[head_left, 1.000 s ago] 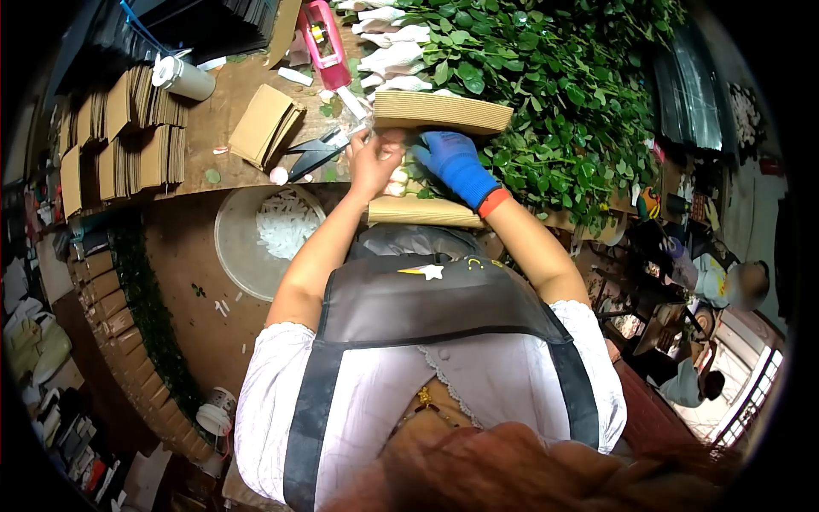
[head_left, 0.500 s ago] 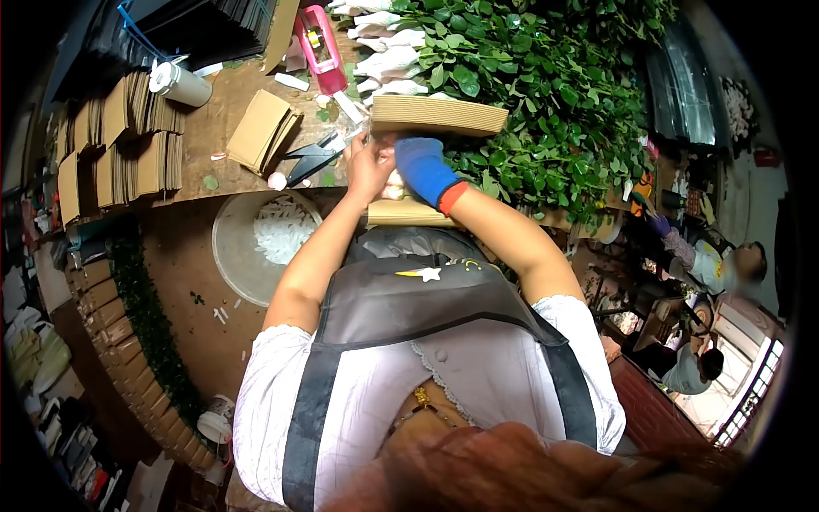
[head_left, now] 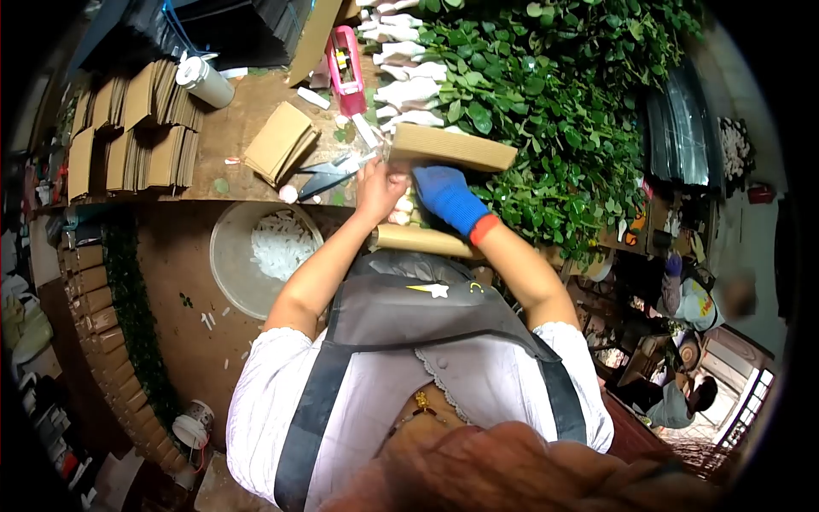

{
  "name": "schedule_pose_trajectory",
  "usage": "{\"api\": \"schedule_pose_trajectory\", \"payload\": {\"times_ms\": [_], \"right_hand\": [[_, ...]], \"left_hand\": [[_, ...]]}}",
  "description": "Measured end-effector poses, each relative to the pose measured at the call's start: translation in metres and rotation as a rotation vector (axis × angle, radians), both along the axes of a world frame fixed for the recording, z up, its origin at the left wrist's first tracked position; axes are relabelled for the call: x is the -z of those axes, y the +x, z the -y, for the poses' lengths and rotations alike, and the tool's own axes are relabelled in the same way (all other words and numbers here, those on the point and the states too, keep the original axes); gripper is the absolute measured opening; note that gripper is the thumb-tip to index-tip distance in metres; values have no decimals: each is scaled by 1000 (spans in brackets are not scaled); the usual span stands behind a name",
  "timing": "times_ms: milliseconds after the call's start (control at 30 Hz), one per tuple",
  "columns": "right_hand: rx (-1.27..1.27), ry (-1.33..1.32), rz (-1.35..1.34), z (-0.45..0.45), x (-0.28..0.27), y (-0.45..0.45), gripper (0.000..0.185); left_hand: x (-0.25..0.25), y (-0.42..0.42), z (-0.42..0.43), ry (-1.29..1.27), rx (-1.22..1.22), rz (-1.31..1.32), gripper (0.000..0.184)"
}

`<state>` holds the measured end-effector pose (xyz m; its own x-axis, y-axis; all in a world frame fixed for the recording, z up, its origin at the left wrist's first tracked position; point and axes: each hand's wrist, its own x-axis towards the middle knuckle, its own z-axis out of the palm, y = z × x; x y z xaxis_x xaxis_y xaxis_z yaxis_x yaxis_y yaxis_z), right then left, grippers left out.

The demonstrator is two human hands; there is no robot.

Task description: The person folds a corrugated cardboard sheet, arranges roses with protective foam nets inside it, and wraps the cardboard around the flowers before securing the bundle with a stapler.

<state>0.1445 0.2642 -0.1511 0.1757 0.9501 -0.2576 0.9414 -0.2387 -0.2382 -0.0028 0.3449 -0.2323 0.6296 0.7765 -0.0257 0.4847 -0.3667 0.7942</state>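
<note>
My left hand (head_left: 380, 189) is bare, with fingers curled together beside several pale rose heads (head_left: 404, 205); what they pinch, if anything, is hidden. My right hand (head_left: 448, 198), in a blue knitted glove with a red cuff, reaches in among the roses from the right. Its fingers point left and are partly covered, so their grip does not show. A corrugated cardboard sheet (head_left: 456, 147) stands folded up behind both hands. The sheet's near edge (head_left: 426, 240) lies against my apron (head_left: 405, 311). Left of my bare hand lie dark-handled scissors (head_left: 317, 183).
A pink tape dispenser (head_left: 345, 72) lies beyond the scissors. Cardboard pieces (head_left: 280, 141) and a white bottle (head_left: 205, 82) are on the left. White-wrapped roses (head_left: 409, 72) with leafy stems (head_left: 563, 111) cover the right side. A tub (head_left: 223, 269) of white scraps stands below.
My hands have drawn slightly apart, showing more of the rose heads between them. The whole view has shifted a little, and the cardboard sheet tilts more.
</note>
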Motion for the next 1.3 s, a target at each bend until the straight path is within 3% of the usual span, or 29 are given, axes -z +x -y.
{"api": "schedule_pose_trajectory", "payload": {"times_ms": [67, 133, 200, 267, 333, 400, 467, 500, 567, 600, 667, 700, 733, 767, 800, 833, 867, 933, 1000, 1067, 1100, 1133, 1167, 1200, 1267, 1300], "right_hand": [[77, 79, -117, 15, -21, 1, 32], [127, 281, -331, 38, -37, 1, 44], [265, 201, -522, 48, -55, -3, 45], [265, 272, -507, 53, -48, -9, 44], [250, 311, -492, 52, -48, -16, 43], [215, 309, -469, 47, -57, -22, 43], [177, 373, -449, 48, -67, -23, 40], [194, 374, -446, 51, -72, -23, 41], [240, 372, -499, 55, -77, -19, 42], [268, 363, -555, 56, -79, -18, 42], [349, 417, -910, 47, -106, -21, 52], [412, 452, -1174, 40, -116, -23, 55], [475, 482, -1437, 33, -127, -24, 59], [435, 451, -1560, 29, -136, -18, 61], [393, 418, -1684, 25, -147, -10, 62], [549, 285, -1431, 20, -162, -6, 59], [518, 239, -1151, 24, -173, -1, 49], [663, 207, -953, 31, -159, 10, 38], [685, 462, -1133, 54, -102, 29, 28], [703, 307, -1117, 79, -68, 47, 31], [707, 196, -1094, 94, -47, 57, 31], [710, 85, -1068, 103, -35, 62, 32], [737, 171, -1110, 109, -37, 53, 34], [643, -22, -790, 110, -46, 55, 37], [416, -377, -150, 110, -64, 62, 43], [335, -395, 2, 109, -65, 63, 45]], "left_hand": [[-22, -13, -14, -90, 46, 59, 47], [-29, -19, -44, -234, -93, 115, 40], [-45, -14, -94, 2, -212, 263, 36], [-62, 11, -149, 418, -362, 338, 38], [-74, 37, -195, 644, -474, 229, 46], [-65, 51, -238, 528, -379, 110, 42], [-59, 55, -275, 628, -390, 269, 19], [-80, 50, -277, 597, -428, 371, 21], [-146, 34, -255, 424, -488, 718, 25], [-168, 21, -243, 496, -511, 758, 24], [-218, 1, -182, 678, -478, 882, 13], [-214, -10, -147, 506, -473, 882, 6], [-222, -18, -117, 834, -257, 884, 15], [-220, -23, -89, 907, -4, 903, 28], [-206, -29, -63, 838, 192, 838, 29], [-202, -31, -50, 855, 392, 639, 31], [-198, -34, -37, 856, 594, 442, 37], [-185, -39, -26, 695, 433, 427, 43], [-158, -49, -25, 642, -2, 448, 55], [-143, -42, -19, 378, -265, 329, 53], [-126, -46, -20, 160, -216, 171, 40], [-93, -49, -24, -190, -89, 205, 28], [-64, -48, -22, -387, -38, 214, 27], [-54, -46, -21, -585, 13, 221, 28], [-43, -36, -17, -353, 12, 174, 32], [-43, -32, -20, -302, 18, 100, 32]]}}
